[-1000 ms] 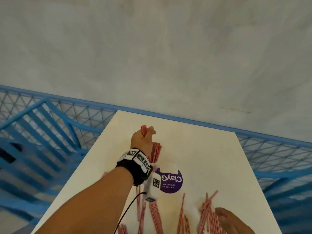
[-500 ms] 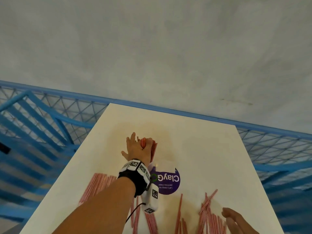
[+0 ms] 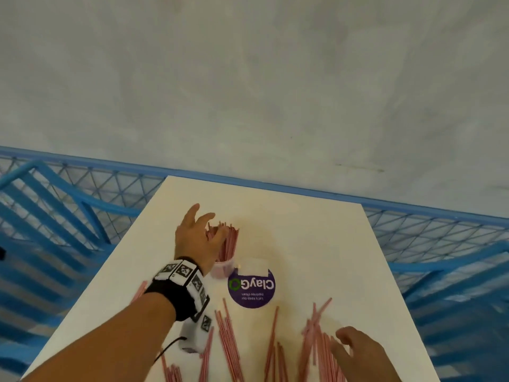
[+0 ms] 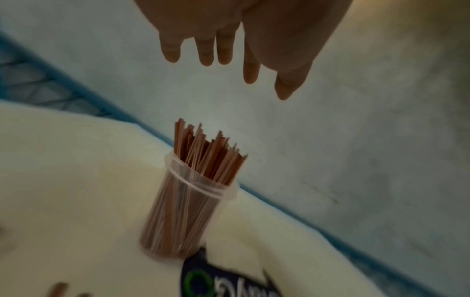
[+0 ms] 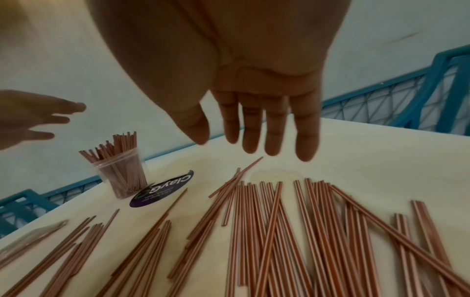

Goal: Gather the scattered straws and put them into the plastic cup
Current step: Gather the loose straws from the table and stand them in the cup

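Since half a second ago the left hand point(image 3: 197, 238) has let go and lifted, fingers spread, above the plastic cup point(image 4: 188, 213). The scattered straws point(image 5: 277, 231) lie near, lengthwise near-to-far, just under the right hand point(image 5: 254, 112), fingers straight and empty.

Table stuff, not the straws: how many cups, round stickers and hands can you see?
Plastic cup: 1
Purple sticker: 1
Hands: 2, the left hand and the right hand
Total: 4
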A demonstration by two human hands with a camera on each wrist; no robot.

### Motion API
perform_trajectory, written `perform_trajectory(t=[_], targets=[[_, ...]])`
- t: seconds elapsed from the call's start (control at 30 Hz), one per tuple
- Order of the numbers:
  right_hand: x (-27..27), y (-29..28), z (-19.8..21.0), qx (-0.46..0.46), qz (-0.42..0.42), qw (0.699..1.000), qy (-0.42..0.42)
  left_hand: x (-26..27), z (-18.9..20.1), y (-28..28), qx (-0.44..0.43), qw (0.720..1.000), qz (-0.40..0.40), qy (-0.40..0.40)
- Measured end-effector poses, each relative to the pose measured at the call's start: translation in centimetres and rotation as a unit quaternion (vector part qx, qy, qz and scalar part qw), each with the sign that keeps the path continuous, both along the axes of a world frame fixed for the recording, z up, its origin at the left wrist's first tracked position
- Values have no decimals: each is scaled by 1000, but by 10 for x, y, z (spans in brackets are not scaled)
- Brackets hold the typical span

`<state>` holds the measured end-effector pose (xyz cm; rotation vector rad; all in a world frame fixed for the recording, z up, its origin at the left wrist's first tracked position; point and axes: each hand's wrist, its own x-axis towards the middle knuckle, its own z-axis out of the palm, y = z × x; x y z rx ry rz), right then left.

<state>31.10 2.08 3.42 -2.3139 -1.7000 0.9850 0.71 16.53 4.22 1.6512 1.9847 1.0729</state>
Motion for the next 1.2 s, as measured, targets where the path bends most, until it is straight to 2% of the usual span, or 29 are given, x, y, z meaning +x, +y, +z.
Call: perform_trajectory(t=[0.07,0.2,0.3,0.4,0.53,0.63,0.77,0.93,1.03,1.2], targets=[[2,1,-3,-36,-18,998,-39,13,3,-23,-1,997,-55,50],[5,-4,-19,-95,-34,993,-66,48,-10,-74,-147,967,-137,157],[9,-12,-29,-120,-61,987,-93,67,-31,-105,-257,923,-136,250],[17,-19,-34,-127,-85,981,-119,70,-44,-124,-320,898,-93,286],[23,-23,-45,-122,-86,982,-116,70,-57,-132,-374,887,-73,262],[13,-25,-51,-103,-84,985,-112,76,-71,-133,-393,889,-65,226],[1,-22,-58,-111,-46,987,-103,84,-79,-132,-398,893,-42,205],[-7,-11,-67,-87,-46,992,-75,89,-81,-126,-405,896,-17,180],[-9,-8,-66,-88,-40,992,-76,93,-81,-123,-423,889,-10,176],[-15,-2,-63,-88,-41,993,-69,96,-82,-118,-412,901,3,135]])
